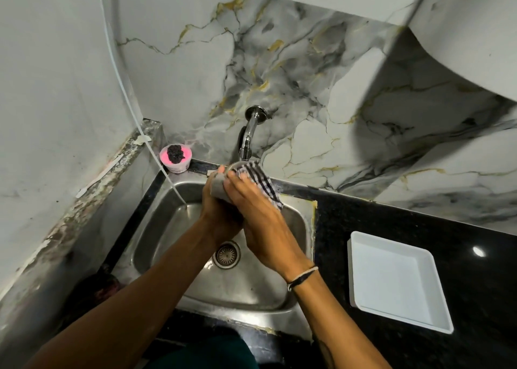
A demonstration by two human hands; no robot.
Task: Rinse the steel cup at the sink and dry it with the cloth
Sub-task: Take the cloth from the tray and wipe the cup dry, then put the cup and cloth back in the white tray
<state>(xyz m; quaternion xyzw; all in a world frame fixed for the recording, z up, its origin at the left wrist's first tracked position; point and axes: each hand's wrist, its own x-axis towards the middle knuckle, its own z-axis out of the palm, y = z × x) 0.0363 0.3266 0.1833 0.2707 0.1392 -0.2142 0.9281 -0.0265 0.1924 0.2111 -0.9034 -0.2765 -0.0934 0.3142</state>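
Both hands are raised over the steel sink (296,223), just below the tap (246,144). My left hand (218,212) grips the steel cup (218,187) from below; only part of its grey side and rim shows. My right hand (257,217) presses a black-and-white checked cloth (260,181) against the cup, the cloth draped over the cup's top and far side. No water is visibly running from the tap.
A pink tub with a dark scrubber (175,157) sits at the sink's back left corner. A white square tray (397,282) lies on the black counter (461,245) to the right. A thin white hose (123,74) hangs down into the basin.
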